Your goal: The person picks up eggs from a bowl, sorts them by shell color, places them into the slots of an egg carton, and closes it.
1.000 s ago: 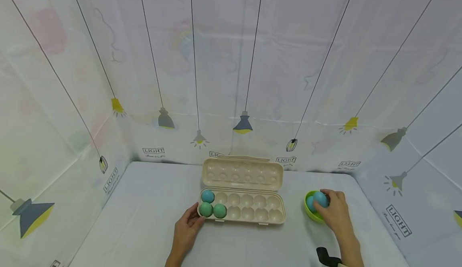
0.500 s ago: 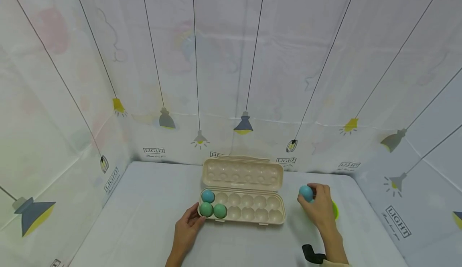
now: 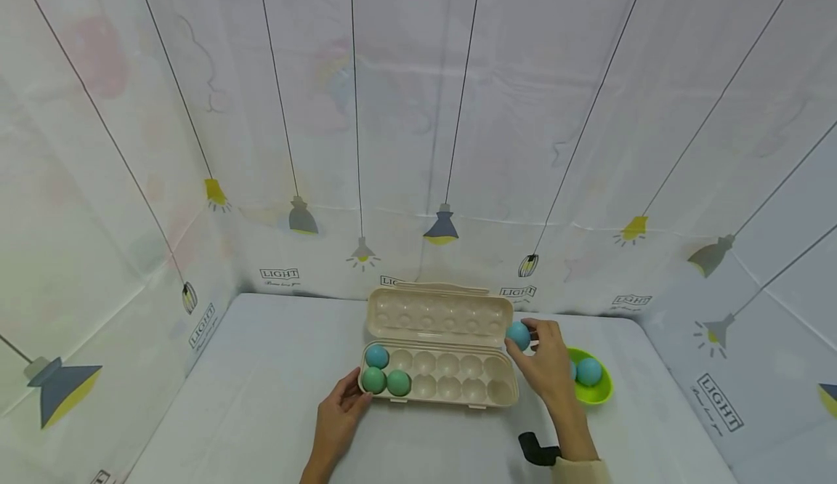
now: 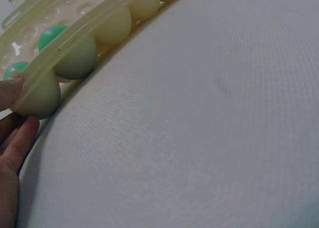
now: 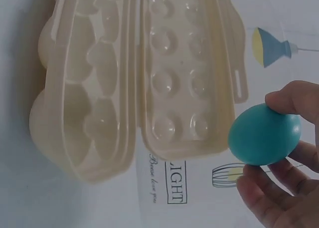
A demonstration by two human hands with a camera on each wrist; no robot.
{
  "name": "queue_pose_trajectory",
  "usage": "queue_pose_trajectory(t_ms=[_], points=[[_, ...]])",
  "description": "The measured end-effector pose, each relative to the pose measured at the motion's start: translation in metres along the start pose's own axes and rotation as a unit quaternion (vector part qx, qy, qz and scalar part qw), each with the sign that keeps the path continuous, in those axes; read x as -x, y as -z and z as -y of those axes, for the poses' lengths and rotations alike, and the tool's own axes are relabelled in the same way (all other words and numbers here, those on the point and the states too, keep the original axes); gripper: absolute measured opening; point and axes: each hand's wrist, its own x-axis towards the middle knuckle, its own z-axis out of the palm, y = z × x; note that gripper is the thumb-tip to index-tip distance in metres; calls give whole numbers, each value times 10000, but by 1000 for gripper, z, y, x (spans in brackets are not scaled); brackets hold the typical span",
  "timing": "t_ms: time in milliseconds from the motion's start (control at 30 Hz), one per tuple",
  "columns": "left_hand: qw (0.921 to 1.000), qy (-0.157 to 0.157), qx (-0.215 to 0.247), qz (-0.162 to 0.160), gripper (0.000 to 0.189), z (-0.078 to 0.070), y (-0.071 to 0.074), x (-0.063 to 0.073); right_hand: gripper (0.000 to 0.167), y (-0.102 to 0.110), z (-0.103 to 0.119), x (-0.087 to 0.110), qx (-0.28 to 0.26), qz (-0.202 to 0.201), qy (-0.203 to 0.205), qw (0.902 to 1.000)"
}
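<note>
A beige egg carton (image 3: 461,389) lies with its lid (image 3: 439,315) tipped back. At its left end sit a blue egg (image 3: 376,356) in the back row and two green eggs (image 3: 398,382) in the front row. My left hand (image 3: 337,420) holds the carton's front left corner, thumb on the rim and fingers against the cup's outside, as the left wrist view shows. My right hand (image 3: 548,368) pinches another blue egg (image 5: 264,134) between thumb and fingertips. This egg is in the air by the lid's right end.
A lime-green bowl (image 3: 596,395) with blue eggs (image 3: 589,371) stands right of the carton, partly behind the right wrist. A black strap-like piece (image 3: 538,450) sticks out from the right wrist. Behind the white table (image 3: 275,368) hangs a lamp-patterned cloth (image 3: 392,142).
My right hand has lifted the blue egg out of the bowl and carried it left to the carton lid's right end. The left hand and carton have stayed put.
</note>
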Motion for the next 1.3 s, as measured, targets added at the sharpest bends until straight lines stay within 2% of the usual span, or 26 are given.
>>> queue_pose_trajectory(t_ms=[333, 467, 667, 900, 1100, 1300], points=[[9999, -129, 23, -55, 58, -1, -1, 1, 48, -27, 24, -3, -465, 85, 537, 9974], [9998, -167, 81, -27, 58, 1, -1, 1, 47, -37, 36, -2, -615, 232, 551, 9963], [10000, -16, 69, -21, 57, 0, 0, 0, 48, -49, 52, -4, -805, 621, 393, 9940], [10000, -47, -2, -20, 57, 1, 0, -2, 45, -65, 66, -4, -804, 747, 815, 9906], [9997, -218, -14, -54, 56, 2, 0, -3, 45, -80, 79, 0, -556, 1201, 1000, 9862], [9998, -138, 31, -110, 55, 3, -1, -2, 44, -99, 85, 8, -908, 1706, 1158, 9743]])
